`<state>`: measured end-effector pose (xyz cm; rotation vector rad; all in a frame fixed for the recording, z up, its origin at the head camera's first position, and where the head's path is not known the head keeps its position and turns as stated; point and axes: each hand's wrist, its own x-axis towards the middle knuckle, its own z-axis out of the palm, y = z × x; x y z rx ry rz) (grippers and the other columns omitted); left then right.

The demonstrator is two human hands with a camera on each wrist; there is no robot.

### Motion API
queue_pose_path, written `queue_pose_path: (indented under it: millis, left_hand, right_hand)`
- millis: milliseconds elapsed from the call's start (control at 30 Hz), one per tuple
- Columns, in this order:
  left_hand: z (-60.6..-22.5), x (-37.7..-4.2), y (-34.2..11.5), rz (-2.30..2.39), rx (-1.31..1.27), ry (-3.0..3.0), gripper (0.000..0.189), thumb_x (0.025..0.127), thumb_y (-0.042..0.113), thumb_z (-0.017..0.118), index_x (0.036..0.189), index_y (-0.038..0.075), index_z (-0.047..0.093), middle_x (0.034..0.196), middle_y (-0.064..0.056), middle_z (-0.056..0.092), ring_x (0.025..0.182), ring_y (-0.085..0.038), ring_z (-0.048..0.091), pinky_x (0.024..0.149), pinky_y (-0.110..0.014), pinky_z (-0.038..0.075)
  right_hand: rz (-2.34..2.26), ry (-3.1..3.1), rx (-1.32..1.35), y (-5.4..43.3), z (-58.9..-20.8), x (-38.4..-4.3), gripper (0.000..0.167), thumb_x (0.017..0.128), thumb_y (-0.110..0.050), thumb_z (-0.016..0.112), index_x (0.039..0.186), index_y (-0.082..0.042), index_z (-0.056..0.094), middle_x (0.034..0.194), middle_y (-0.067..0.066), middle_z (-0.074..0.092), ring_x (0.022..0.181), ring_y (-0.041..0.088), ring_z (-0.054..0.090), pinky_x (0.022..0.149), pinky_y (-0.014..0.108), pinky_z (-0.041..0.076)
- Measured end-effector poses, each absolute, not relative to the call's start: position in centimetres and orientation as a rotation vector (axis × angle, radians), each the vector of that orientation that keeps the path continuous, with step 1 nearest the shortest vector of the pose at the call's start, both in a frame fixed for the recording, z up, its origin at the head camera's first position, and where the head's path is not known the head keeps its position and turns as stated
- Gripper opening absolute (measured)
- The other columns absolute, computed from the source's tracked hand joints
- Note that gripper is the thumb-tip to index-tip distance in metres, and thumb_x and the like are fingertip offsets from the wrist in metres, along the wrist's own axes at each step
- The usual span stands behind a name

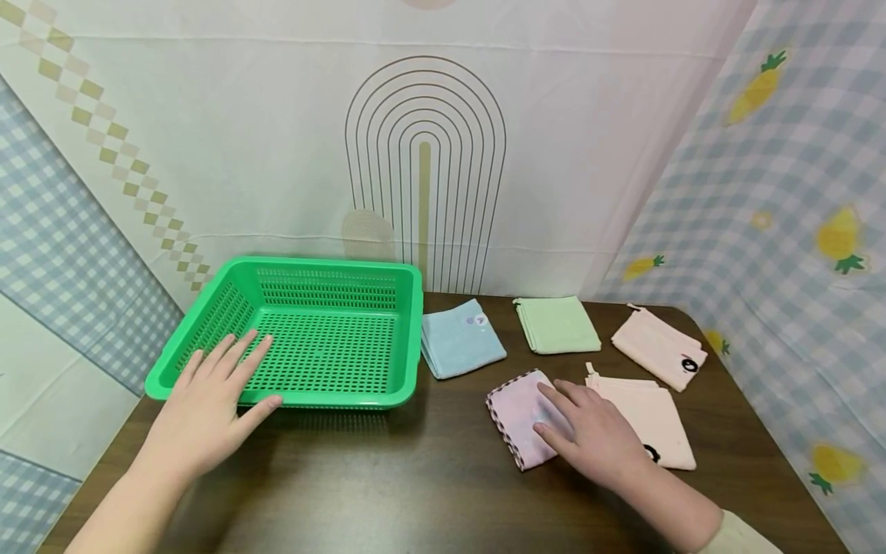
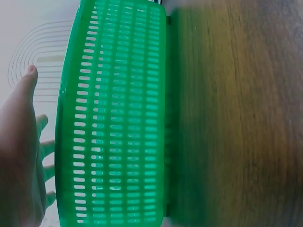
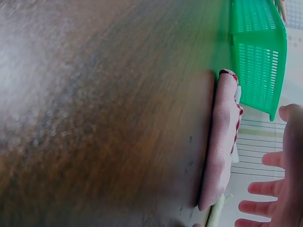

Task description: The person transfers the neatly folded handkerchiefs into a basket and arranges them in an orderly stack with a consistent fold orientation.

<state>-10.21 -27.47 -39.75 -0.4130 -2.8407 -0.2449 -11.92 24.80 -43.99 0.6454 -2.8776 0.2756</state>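
Note:
My left hand (image 1: 211, 408) is held over the near rim of a green plastic basket (image 1: 408, 346), fingers spread and holding nothing. In the left wrist view the slotted side of the basket (image 2: 118, 118) fills the middle, with the hand (image 2: 21, 156) at its upper edge. Over a folded lilac towel (image 1: 522, 412) with a checked border hovers my right hand (image 1: 598, 435), its fingers extended. The right wrist view shows the folded towel (image 3: 221, 142) lying flat on the table and the right hand (image 3: 289, 179) above it, a gap between them.
Beside the basket lies a folded blue towel (image 1: 460, 342), with a green one (image 1: 561, 327) to its right. Two pale pink towels lie further right, one at the back (image 1: 654, 346) and one (image 1: 657, 419) partly behind my right hand. Patterned cloth (image 1: 277, 138) hangs behind the dark wooden table (image 1: 388, 492).

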Motion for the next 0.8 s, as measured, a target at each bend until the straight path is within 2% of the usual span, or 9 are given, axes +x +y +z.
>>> queue_pose_path:
  millis: [233, 567, 800]
  left_hand:
    - [-39.8, -10.5, -28.4, -0.257, -0.381, -2.855, 0.084, 0.095, 0.057, 0.057, 0.161, 0.029, 0.013, 0.164, -0.009, 0.021, 0.148, -0.038, 0.019, 0.12, -0.059, 0.001]
    - [-39.9, -11.0, -30.3, -0.277, -0.346, -2.861, 0.084, 0.096, 0.054, 0.057, 0.161, 0.026, 0.012, 0.164, -0.012, 0.019, 0.148, -0.041, 0.016, 0.12, -0.058, -0.004]
    - [-40.2, -11.4, -31.6, -0.272, -0.316, -2.892, 0.082, 0.098, 0.053, 0.052, 0.161, 0.024, 0.008, 0.164, -0.016, 0.018, 0.147, -0.045, 0.013, 0.117, -0.061, -0.009]
  right_hand:
    - [0.271, -2.901, 0.61, 24.8, -44.3, -12.0, 0.058, 0.094, -0.049, 0.062, 0.141, -0.017, 0.057, 0.136, 0.015, 0.056, 0.123, 0.038, 0.053, 0.095, 0.058, 0.046]
    - [0.254, -2.917, 0.584, 24.8, -44.7, -12.3, 0.058, 0.093, -0.048, 0.063, 0.141, -0.015, 0.057, 0.136, 0.017, 0.056, 0.123, 0.039, 0.053, 0.095, 0.059, 0.046]
    - [0.239, -2.932, 0.559, 24.6, -44.8, -12.6, 0.059, 0.092, -0.048, 0.064, 0.141, -0.016, 0.057, 0.137, 0.018, 0.056, 0.124, 0.039, 0.053, 0.097, 0.059, 0.045]
